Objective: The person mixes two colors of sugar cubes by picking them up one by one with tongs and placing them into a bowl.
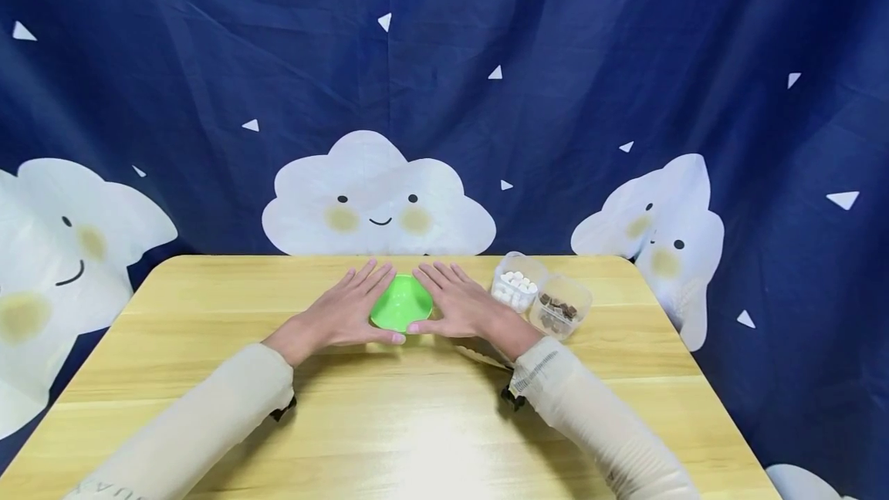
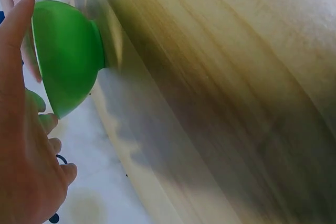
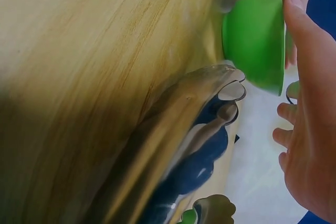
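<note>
Dark-blue cloth printed with smiling white clouds [image 1: 378,211] backs the scene, a pale wood-grain surface [image 1: 375,407] runs out in front of it, and straight to the hands we go! Left hand [image 1: 347,312], right hand [image 1: 464,307], fingers straight and spread, neither one clenched, flanking a bright green, round, glossy bowl [image 1: 403,303]. It sits upright toward the far edge, just left of centre, its foot apparently down on the wood. Thumbs come round the near side, almost meeting; how hard anyone presses, I can't tell.

Now, technique! Matched, gentle pressure from both sides looks the way to go: a shallow bowl on a narrow foot would likely tip or skid if one palm leads. Low fingers, level rim, small adjustments.

Watch the right flank, though! Beneath that right wrist lies a shiny, scalloped metal plate [image 3: 202,142], and the right sleeve [image 1: 597,415] passes close by; a lifted forearm would seem the safer line. Further right, side by side, a clear plastic tub of white pieces [image 1: 515,289] and a clear plastic tub of dark brown pieces [image 1: 559,307], both within easy reach of a careless elbow.
</note>
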Demonstrator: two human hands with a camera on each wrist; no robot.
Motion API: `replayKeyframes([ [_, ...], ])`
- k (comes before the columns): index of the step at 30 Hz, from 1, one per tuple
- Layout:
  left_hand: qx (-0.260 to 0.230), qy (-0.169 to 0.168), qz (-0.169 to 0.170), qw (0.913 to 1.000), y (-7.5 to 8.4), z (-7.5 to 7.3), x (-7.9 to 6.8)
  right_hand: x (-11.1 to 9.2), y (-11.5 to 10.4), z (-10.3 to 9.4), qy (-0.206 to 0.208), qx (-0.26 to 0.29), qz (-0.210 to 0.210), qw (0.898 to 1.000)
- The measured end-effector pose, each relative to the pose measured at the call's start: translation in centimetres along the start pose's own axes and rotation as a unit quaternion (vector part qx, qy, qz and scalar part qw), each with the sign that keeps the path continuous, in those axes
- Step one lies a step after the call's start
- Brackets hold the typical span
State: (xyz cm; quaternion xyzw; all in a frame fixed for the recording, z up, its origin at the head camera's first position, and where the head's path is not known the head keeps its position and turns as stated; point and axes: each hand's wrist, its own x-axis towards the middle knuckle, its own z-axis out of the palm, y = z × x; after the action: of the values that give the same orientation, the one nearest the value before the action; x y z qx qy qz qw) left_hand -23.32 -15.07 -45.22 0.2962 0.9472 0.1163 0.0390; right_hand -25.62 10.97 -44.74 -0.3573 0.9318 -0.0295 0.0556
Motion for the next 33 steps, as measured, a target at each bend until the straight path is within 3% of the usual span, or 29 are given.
replayKeyframes([
  [15, 0.013, -0.014, 0.007, 0.9998, 0.0, 0.3, 0.6, 0.3, -0.1, 0.4, 0.003, 0.000, -0.011, 1.000],
  [25, 0.041, 0.003, 0.016, 0.9990, 0.1, 0.9, 0.8, 0.4, -0.4, 0.5, -0.015, 0.010, -0.004, 1.000],
  [33, 0.030, 0.021, 0.008, 0.9993, 0.1, 1.2, 1.3, 0.5, -0.5, 0.0, -0.022, 0.027, -0.008, 0.999],
])
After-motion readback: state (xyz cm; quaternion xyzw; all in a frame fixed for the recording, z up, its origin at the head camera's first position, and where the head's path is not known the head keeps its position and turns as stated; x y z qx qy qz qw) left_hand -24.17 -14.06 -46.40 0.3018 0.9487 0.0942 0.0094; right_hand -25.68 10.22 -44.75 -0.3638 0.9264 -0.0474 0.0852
